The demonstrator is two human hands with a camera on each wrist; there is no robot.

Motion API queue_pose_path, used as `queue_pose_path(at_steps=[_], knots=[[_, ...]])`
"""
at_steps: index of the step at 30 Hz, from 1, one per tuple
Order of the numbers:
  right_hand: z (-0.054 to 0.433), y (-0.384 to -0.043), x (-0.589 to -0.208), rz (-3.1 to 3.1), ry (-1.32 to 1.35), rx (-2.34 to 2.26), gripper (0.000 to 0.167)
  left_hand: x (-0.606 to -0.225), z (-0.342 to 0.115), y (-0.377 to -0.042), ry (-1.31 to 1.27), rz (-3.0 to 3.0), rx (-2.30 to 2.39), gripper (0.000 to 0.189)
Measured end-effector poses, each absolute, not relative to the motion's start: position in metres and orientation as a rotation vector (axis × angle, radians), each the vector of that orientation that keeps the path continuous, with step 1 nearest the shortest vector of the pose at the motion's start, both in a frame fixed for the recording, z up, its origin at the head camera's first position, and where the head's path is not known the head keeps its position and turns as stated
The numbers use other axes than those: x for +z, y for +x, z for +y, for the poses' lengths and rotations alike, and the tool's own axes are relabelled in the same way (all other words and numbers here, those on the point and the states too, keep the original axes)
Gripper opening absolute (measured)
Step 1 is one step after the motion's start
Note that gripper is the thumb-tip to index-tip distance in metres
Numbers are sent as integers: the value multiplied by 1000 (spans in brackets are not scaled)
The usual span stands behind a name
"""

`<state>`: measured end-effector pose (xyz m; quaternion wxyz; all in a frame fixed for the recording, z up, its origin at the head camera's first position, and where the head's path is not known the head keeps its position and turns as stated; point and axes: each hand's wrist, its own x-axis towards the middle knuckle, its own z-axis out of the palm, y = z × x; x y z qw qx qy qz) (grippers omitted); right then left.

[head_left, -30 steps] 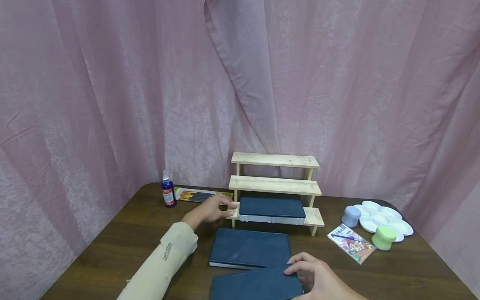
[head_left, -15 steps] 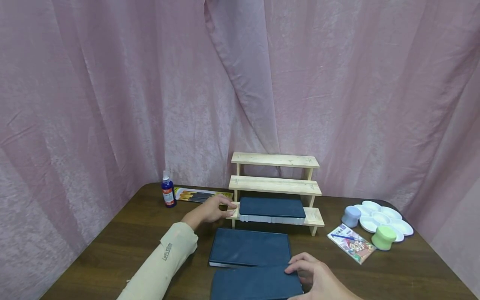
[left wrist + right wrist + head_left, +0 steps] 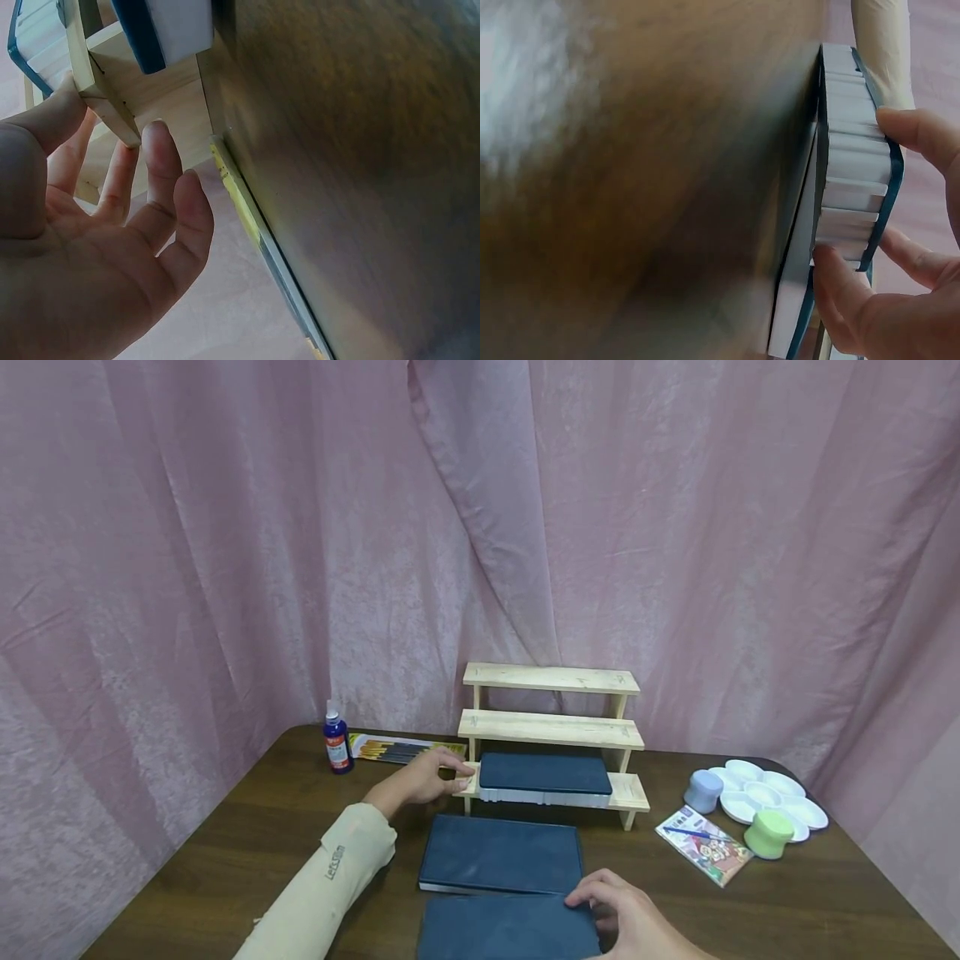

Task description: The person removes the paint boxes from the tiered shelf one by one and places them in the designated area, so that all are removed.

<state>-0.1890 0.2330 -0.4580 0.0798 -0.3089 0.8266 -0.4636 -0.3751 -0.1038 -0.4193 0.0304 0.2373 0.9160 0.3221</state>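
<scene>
A three-step wooden display rack (image 3: 551,727) stands at the back. My left hand (image 3: 427,778) pinches the left end of its lowest step, thumb on one face and fingers on the other in the left wrist view. On that step rests a box with a dark blue lid (image 3: 543,774) and white sides. A second blue-lidded box (image 3: 498,856) lies on the table before the rack. My right hand (image 3: 630,914) grips the right end of the nearest blue-lidded box (image 3: 506,931), whose white ribbed side (image 3: 855,157) shows between thumb and fingers in the right wrist view.
At the back left, a blue bottle (image 3: 337,747) stands beside a pack of brushes (image 3: 393,750). To the right are a white flower-shaped palette (image 3: 761,793), a blue cup (image 3: 703,791), a green cup (image 3: 768,835) and a picture pad (image 3: 705,845). A pink curtain (image 3: 675,568) hangs behind.
The nearest box has turned a little and shifted slightly left, so its far edge lies more level with the box beyond. My right hand moved with it; my left stayed on the rack.
</scene>
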Motion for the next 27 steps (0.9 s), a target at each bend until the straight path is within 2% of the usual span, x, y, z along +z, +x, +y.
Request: queue_pose_path(at_steps=[10, 27], knots=[[246, -210, -503, 2477, -798, -1384, 50, -420, -104, -376, 752, 2823, 1011, 22], [245, -214, -512, 2508, -670, -1268, 51, -420, -105, -374, 756, 2795, 1054, 21]])
